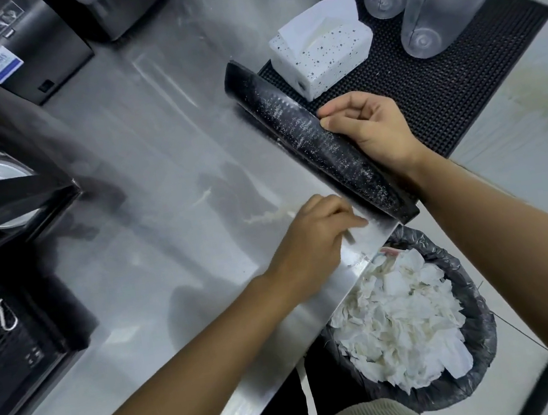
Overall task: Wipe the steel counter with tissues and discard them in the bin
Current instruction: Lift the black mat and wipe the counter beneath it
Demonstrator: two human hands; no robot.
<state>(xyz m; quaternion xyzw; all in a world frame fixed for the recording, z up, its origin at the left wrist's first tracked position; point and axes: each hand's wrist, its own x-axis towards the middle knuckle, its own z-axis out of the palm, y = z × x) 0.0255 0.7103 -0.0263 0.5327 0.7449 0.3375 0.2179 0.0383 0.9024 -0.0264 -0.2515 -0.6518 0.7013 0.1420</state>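
The steel counter (154,146) fills the middle of the view, with a pale smear (263,216) on it. My left hand (310,237) is curled down on the counter near its front edge; a white sliver of tissue (290,213) shows at the knuckles and the rest is hidden. My right hand (370,130) grips the folded-up edge of a black rubber mat (312,140), whose dusty underside faces up. Below the counter's edge stands a bin (484,326) with a black liner, heaped with crumpled tissues (399,312). A white tissue pack (326,56) sits on the mat.
Clear plastic jugs (447,3) stand on the mat's far part. Black machines (22,48) line the back left. A black holder with lids (5,195) and a perforated black box (16,342) sit at the left.
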